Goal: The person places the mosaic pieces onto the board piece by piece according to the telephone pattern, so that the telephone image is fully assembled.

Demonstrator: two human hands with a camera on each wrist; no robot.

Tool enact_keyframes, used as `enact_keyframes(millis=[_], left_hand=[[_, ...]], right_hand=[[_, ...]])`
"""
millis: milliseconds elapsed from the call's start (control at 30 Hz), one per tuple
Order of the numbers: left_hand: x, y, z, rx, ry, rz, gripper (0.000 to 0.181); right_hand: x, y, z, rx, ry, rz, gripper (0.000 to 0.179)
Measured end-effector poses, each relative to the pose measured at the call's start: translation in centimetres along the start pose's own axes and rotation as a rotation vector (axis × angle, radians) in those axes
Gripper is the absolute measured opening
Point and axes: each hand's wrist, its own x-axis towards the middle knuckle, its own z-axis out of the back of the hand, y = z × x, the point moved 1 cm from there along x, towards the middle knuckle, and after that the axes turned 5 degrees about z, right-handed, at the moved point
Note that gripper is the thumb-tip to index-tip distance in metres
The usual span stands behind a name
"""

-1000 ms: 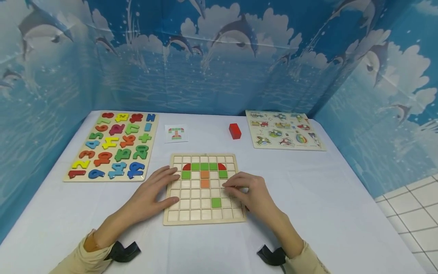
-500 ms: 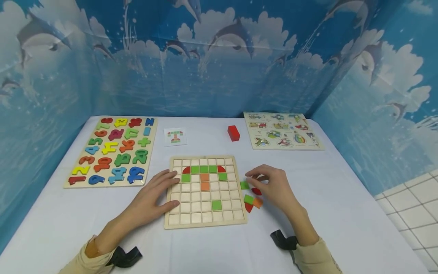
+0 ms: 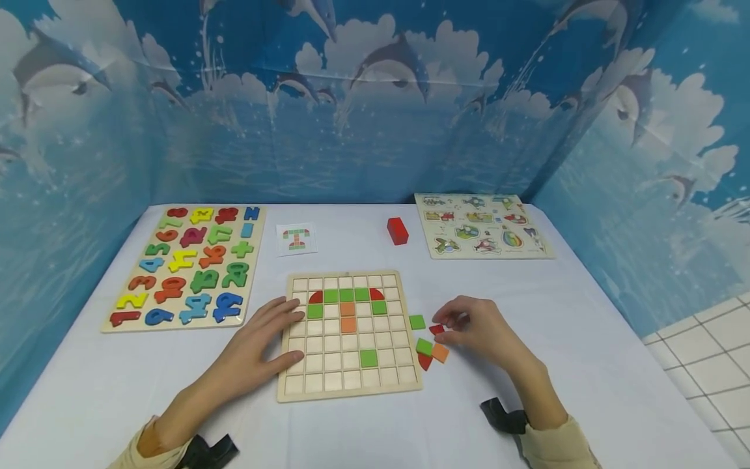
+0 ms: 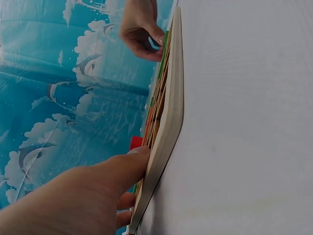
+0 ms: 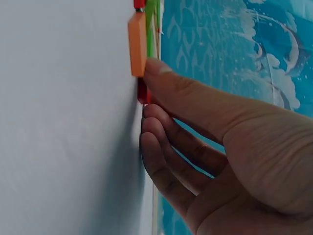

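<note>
A wooden grid board [image 3: 349, 396] lies mid-table, with green, orange and red tiles set in some of its squares. My left hand [image 3: 254, 345] rests along its left edge, fingers spread and fairly straight; in the left wrist view the thumb lies over the rim. Right of the board, my right hand [image 3: 483, 329] has thumb and fingertips around a red quarter-round tile [image 3: 436, 329], pinching it at the tabletop. Beside it lie a green tile [image 3: 417, 322], another green tile [image 3: 424, 346], an orange tile [image 3: 440, 353] and a second red tile [image 3: 425, 362].
A number puzzle board [image 3: 246, 312] lies at the left. Behind the grid board are a small pattern card [image 3: 296, 240] and a red block [image 3: 398, 231]. A picture puzzle board [image 3: 492, 254] sits at the back right. A dolphin-print curtain [image 3: 281, 150] encloses the table.
My right hand has moved from over the grid board to the loose tiles on its right, then down onto a red one. The left hand has stayed at the board's edge.
</note>
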Motion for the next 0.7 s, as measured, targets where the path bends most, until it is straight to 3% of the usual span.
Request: enact_keyframes(millis=[467, 700], left_hand=[[-0.23, -0.03, -0.22, 0.012, 0.012, 0.022, 0.065], [-0.04, -0.11, -0.19, 0.024, 0.006, 0.018, 0.064]], right_hand=[[-0.05, 0.77, -0.44, 0.020, 0.028, 0.022, 0.022], [0.32, 1.05, -0.32, 0.020, -0.090, 0.064, 0.023]])
